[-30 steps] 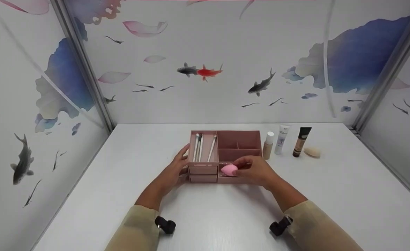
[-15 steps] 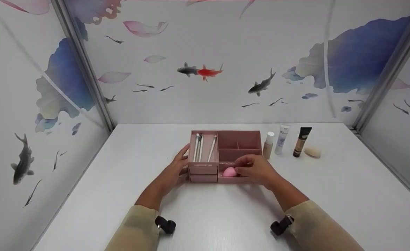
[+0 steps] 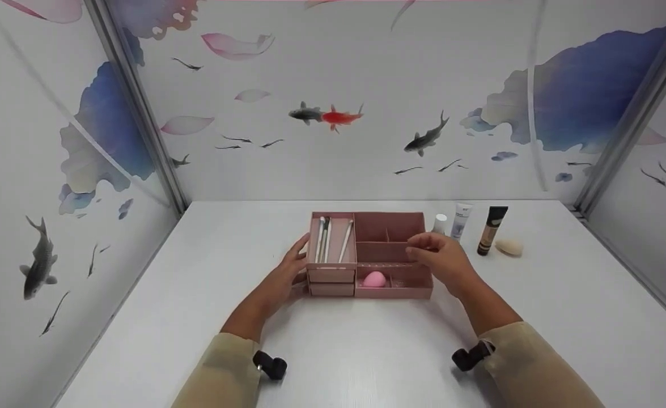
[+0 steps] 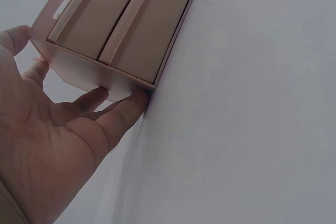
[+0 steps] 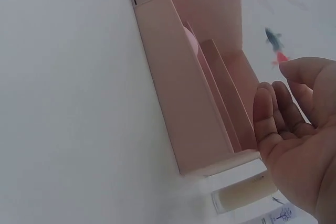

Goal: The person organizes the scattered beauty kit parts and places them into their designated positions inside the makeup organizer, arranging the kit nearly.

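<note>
A pink desktop organizer (image 3: pixel 395 293) stands on the table, with drawers at its lower left. Several slim makeup brushes (image 3: pixel 325 241) lie in its top left tray. In the front right compartment sits a pink makeup sponge (image 3: pixel 374 279); only a bit of this sponge (image 5: pixel 192 40) shows in the right wrist view. The fingertips of my left hand (image 3: pixel 276 282) touch the organizer's left side, as the left wrist view confirms. My right hand (image 3: pixel 452 265) hovers over the organizer's right end, its fingers loosely bent and holding nothing.
Behind the right hand stands a white-capped bottle (image 3: pixel 440 222), partly hidden. A white tube (image 3: pixel 461 221), a black and tan tube (image 3: pixel 492 229) and a beige teardrop sponge (image 3: pixel 509 247) are farther right. Printed walls (image 3: pixel 355 164) enclose the table's back and sides.
My right hand has let go of the pink makeup sponge in the front compartment and moved up and right. The left hand stays against the organizer.
</note>
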The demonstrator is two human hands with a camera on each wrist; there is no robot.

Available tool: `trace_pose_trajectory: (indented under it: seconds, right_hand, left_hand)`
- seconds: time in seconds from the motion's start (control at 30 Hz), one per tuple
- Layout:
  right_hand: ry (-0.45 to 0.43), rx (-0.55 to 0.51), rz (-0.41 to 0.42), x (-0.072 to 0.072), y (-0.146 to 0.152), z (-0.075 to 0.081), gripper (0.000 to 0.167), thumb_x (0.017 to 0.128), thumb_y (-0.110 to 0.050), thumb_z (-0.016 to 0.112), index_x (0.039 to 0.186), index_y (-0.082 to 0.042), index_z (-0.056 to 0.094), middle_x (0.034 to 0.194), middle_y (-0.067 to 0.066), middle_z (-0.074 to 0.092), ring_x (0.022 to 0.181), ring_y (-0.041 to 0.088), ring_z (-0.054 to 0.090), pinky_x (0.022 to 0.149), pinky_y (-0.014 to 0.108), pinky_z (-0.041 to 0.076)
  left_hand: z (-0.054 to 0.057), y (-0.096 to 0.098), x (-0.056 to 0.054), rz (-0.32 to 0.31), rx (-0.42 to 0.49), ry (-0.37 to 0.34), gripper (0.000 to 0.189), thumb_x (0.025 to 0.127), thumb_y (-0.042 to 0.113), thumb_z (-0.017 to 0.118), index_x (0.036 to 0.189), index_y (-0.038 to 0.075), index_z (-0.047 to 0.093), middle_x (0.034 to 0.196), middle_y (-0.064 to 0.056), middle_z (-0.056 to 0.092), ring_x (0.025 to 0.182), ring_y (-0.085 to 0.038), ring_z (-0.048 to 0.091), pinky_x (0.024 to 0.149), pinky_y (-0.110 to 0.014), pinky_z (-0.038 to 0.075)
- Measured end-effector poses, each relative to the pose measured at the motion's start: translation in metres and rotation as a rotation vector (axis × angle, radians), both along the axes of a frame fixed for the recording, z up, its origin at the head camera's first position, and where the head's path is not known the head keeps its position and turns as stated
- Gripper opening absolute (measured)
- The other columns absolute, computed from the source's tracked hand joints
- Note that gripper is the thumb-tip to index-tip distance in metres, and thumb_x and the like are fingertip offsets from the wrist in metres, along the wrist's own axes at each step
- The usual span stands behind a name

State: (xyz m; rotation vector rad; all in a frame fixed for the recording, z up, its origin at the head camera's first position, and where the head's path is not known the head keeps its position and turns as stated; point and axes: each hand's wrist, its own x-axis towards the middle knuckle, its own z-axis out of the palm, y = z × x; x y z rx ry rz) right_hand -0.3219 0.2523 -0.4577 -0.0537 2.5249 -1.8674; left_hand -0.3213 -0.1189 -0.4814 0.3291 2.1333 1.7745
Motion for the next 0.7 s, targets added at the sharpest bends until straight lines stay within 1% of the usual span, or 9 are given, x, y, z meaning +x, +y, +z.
trace_pose_trajectory:
  seconds: [0.23,0.3,0.37,0.47,0.57,0.7]
  right_hand:
    - [-0.016,-0.083,-0.017,-0.001,0.020,0.007,0.048,0.100,-0.029,0.077,0.136,0.000,0.065,0.112,0.001,0.070,0.110,0.023,0.071,0.094,0.030,0.062]
    - [-0.016,-0.090,-0.024,0.000,0.026,0.007,0.049,0.100,-0.029,0.077,0.136,0.001,0.064,0.112,0.000,0.070,0.108,0.021,0.072,0.093,0.029,0.063]
    - [-0.007,-0.095,-0.029,0.001,0.033,0.007,0.044,0.100,-0.028,0.077,0.132,-0.001,0.067,0.110,-0.003,0.070,0.105,0.017,0.072,0.091,0.028,0.063]
    - [0.001,-0.090,-0.058,0.004,0.048,0.006,0.038,0.100,-0.027,0.077,0.129,-0.003,0.068,0.107,-0.007,0.070,0.099,0.010,0.072,0.087,0.025,0.062]
    - [-0.003,-0.060,-0.096,0.007,0.065,0.004,0.037,0.101,-0.027,0.076,0.130,-0.004,0.068,0.105,-0.009,0.069,0.097,0.007,0.070,0.086,0.022,0.062]
    - [-0.010,0.010,-0.148,0.009,0.088,0.001,0.041,0.103,-0.033,0.073,0.134,-0.007,0.066,0.108,-0.010,0.070,0.102,0.010,0.071,0.087,0.020,0.062]
  left_hand:
    - [-0.002,0.000,0.000,-0.003,0.038,-0.017,0.054,0.111,0.055,0.040,0.160,0.068,0.020,0.179,-0.004,0.018,0.163,-0.047,0.028,0.130,-0.062,0.030]
    - [-0.002,-0.001,0.000,-0.003,0.038,-0.012,0.054,0.111,0.056,0.040,0.159,0.068,0.020,0.179,-0.004,0.018,0.163,-0.047,0.028,0.131,-0.062,0.029]
    - [-0.002,-0.002,0.001,-0.001,0.029,-0.004,0.053,0.111,0.057,0.040,0.159,0.069,0.020,0.179,-0.004,0.018,0.163,-0.046,0.029,0.131,-0.063,0.028]
    - [-0.002,-0.003,0.001,-0.006,0.032,0.001,0.054,0.112,0.056,0.040,0.160,0.068,0.019,0.179,-0.005,0.017,0.163,-0.046,0.028,0.130,-0.064,0.028]
    - [-0.001,-0.002,0.001,-0.015,0.043,-0.007,0.054,0.112,0.054,0.040,0.160,0.067,0.019,0.180,-0.006,0.014,0.163,-0.048,0.027,0.130,-0.065,0.029]
    - [-0.002,-0.002,-0.001,-0.015,0.042,-0.008,0.054,0.112,0.054,0.041,0.160,0.068,0.020,0.179,-0.006,0.015,0.163,-0.048,0.027,0.130,-0.065,0.028]
